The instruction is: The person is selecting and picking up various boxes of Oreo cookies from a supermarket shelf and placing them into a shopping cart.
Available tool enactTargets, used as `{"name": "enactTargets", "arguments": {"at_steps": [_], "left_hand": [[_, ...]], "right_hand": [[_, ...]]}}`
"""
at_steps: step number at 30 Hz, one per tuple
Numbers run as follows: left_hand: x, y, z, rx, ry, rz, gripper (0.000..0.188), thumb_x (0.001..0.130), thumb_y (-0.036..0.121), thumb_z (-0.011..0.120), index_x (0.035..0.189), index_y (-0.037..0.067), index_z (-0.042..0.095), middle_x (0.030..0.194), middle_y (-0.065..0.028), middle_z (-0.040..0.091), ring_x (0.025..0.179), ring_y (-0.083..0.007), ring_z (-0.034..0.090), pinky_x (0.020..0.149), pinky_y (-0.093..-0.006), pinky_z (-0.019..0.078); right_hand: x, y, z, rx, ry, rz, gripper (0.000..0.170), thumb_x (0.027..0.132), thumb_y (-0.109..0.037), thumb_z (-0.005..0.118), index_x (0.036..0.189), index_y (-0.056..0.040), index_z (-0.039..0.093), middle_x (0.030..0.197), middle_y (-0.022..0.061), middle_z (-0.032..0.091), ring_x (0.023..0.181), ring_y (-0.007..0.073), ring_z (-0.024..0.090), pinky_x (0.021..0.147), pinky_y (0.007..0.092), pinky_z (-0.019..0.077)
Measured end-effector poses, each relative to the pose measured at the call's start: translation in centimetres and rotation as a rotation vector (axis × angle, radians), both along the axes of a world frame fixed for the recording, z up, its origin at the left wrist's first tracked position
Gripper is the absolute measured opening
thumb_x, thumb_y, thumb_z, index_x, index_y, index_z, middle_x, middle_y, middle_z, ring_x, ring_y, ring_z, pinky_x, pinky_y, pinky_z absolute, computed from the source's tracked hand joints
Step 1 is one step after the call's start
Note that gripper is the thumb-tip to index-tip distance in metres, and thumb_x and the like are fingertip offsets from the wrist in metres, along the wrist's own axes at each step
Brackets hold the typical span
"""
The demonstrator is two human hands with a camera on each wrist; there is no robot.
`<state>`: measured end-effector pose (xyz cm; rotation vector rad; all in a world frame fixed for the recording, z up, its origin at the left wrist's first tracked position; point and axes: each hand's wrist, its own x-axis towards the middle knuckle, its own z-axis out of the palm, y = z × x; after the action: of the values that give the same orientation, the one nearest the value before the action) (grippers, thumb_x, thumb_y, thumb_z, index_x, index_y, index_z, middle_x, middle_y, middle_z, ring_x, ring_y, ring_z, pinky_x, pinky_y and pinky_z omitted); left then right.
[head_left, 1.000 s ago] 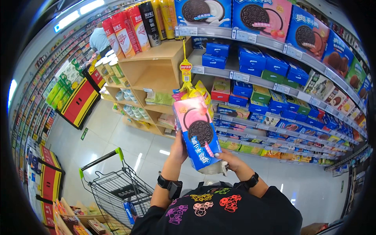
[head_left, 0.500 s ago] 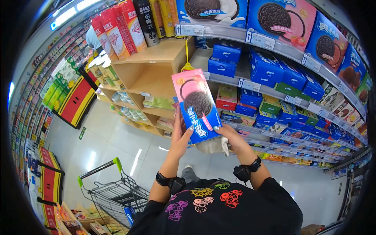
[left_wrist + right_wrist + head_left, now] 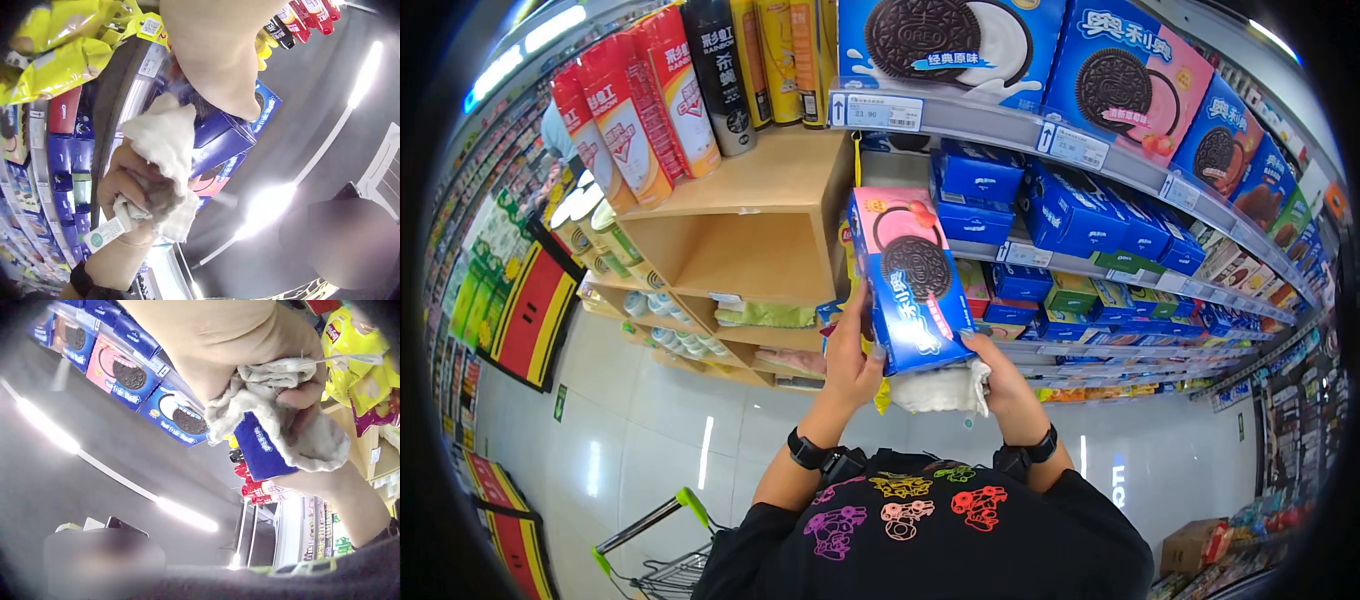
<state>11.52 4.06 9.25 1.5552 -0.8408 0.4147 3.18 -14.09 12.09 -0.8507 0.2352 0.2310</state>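
A pink and blue Oreo box is held tilted in front of the chest, its cookie picture facing up. The left hand grips its left side, thumb on the lower front edge. At the lower right corner the right hand pinches the box with the thumb and also holds a crumpled white cloth beneath it. In the left wrist view the right hand's fingers curl round the cloth. The right wrist view shows the cloth against the box's blue end.
Shelves of blue Oreo boxes fill the right side, with large display boxes above. A wooden shelf unit bears red spray cans. A shopping cart stands at lower left. Yellow snack bags hang nearby.
The shelves appear closer and larger, and the cart has slid toward the lower edge of the head view. Both hands still hold the box; the left thumb has come onto its front edge.
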Motion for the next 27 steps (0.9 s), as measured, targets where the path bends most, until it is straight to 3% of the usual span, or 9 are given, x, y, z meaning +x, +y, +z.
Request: {"name": "enactTargets", "arguments": {"at_steps": [3, 6, 9, 13, 19, 22, 23, 27], "left_hand": [[1.2, -0.2, 0.0, -0.033, -0.038, -0.081, 0.071, 0.085, 0.046, 0.038, 0.131, -0.007, 0.024, 0.112, -0.0212, 0.050, 0.082, -0.0218, 0.052, 0.063, -0.0272, 0.0399], [2.0, 0.3, 1.2, 0.031, 0.002, -0.147, 0.078, 0.082, 0.048, 0.042, 0.133, -0.007, 0.018, 0.119, -0.0240, 0.043, 0.094, -0.0278, 0.051, 0.074, -0.0313, 0.0410], [3.3, 0.5, 1.0, 0.136, -0.079, -0.184, 0.087, 0.078, 0.048, 0.048, 0.134, -0.007, 0.010, 0.128, -0.0265, 0.033, 0.111, -0.0351, 0.042, 0.091, -0.0360, 0.0341], [3.6, 1.2, 2.3, 0.197, -0.083, -0.229, 0.094, 0.073, 0.040, 0.057, 0.134, -0.007, 0.004, 0.132, -0.0276, 0.026, 0.122, -0.0380, 0.030, 0.101, -0.0379, 0.0224], [6.1, 0.5, 2.4, 0.065, 0.050, -0.309, 0.088, 0.076, 0.037, 0.058, 0.134, -0.007, 0.008, 0.132, -0.0275, 0.029, 0.122, -0.0344, 0.033, 0.099, -0.0369, 0.0261], [7.1, 0.0, 2.5, 0.051, 0.095, -0.252, 0.080, 0.080, 0.032, 0.056, 0.133, -0.009, 0.012, 0.128, -0.0279, 0.035, 0.118, -0.0338, 0.040, 0.097, -0.0352, 0.0306], [7.0, -0.2, 3.3, 0.037, 0.075, -0.194, 0.071, 0.083, 0.030, 0.053, 0.131, -0.008, 0.017, 0.121, -0.0282, 0.043, 0.111, -0.0334, 0.047, 0.092, -0.0342, 0.0356], [8.1, -0.8, 4.0, 0.043, 0.149, -0.150, 0.063, 0.086, 0.028, 0.048, 0.132, -0.005, 0.020, 0.111, -0.0260, 0.051, 0.095, -0.0332, 0.056, 0.082, -0.0353, 0.0421]], "right_hand": [[-0.2, 0.3, 0.0, -0.021, -0.011, -0.053, 0.036, 0.085, -0.027, 0.051, 0.111, -0.0032, 0.051, 0.105, 0.0094, 0.059, 0.091, 0.0195, 0.059, 0.081, 0.0331, 0.0472], [0.1, 1.5, 1.1, -0.091, -0.051, -0.139, 0.038, 0.086, -0.029, 0.049, 0.113, -0.0031, 0.049, 0.106, 0.0103, 0.058, 0.092, 0.0200, 0.059, 0.082, 0.0342, 0.0468], [0.9, 1.5, 0.6, 0.024, -0.054, -0.142, 0.043, 0.084, -0.031, 0.051, 0.117, -0.0030, 0.046, 0.110, 0.0139, 0.056, 0.095, 0.0254, 0.057, 0.084, 0.0390, 0.0464], [1.6, 2.5, 1.3, -0.018, -0.074, -0.180, 0.045, 0.085, -0.033, 0.049, 0.118, -0.0030, 0.045, 0.110, 0.0138, 0.056, 0.097, 0.0247, 0.057, 0.085, 0.0391, 0.0459], [3.7, 3.3, 2.5, -0.062, -0.146, -0.203, 0.050, 0.086, -0.045, 0.042, 0.116, -0.0058, 0.049, 0.111, 0.0095, 0.056, 0.096, 0.0203, 0.057, 0.083, 0.0342, 0.0469], [5.5, 2.9, 1.9, 0.020, -0.220, -0.188, 0.048, 0.087, -0.044, 0.043, 0.116, -0.0065, 0.050, 0.111, 0.0084, 0.057, 0.097, 0.0195, 0.057, 0.083, 0.0335, 0.0468], [5.9, 3.1, 2.2, 0.066, -0.239, -0.195, 0.045, 0.088, -0.041, 0.042, 0.116, -0.0072, 0.049, 0.112, 0.0082, 0.056, 0.097, 0.0191, 0.057, 0.084, 0.0336, 0.0458], [7.6, 3.3, 2.8, 0.123, -0.343, -0.172, 0.046, 0.089, -0.041, 0.040, 0.119, -0.0060, 0.048, 0.115, 0.0093, 0.054, 0.103, 0.0203, 0.054, 0.087, 0.0337, 0.0436]]}}
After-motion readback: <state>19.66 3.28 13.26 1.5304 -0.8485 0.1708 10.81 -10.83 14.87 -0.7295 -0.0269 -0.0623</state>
